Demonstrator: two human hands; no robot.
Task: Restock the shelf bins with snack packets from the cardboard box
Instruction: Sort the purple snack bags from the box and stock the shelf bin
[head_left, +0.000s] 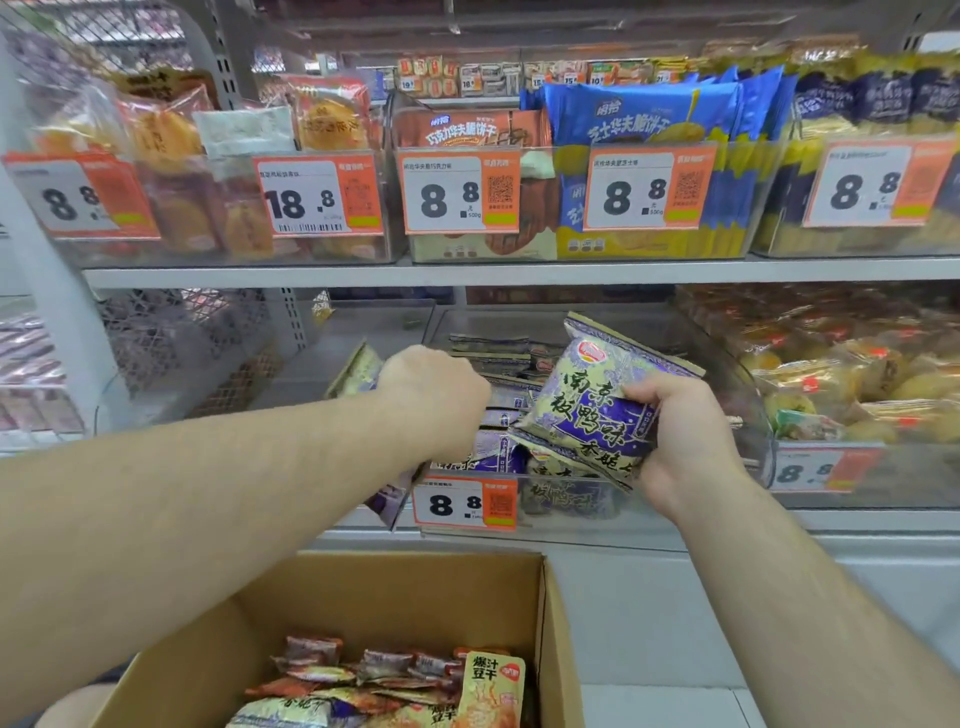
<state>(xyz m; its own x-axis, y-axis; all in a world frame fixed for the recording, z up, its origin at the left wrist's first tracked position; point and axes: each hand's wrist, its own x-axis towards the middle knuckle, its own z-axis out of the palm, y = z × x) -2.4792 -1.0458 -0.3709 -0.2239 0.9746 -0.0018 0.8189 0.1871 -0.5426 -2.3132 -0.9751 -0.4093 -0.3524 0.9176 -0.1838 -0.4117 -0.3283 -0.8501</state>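
Clear shelf bin (748, 415), right hand (680, 436) gripping purple packet (597, 405), left hand (431, 395) grip hidden

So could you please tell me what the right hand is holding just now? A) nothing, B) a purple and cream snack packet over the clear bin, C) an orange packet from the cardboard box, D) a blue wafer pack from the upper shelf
B: the right hand grips a purple and cream snack packet above the clear bin on the lower shelf.
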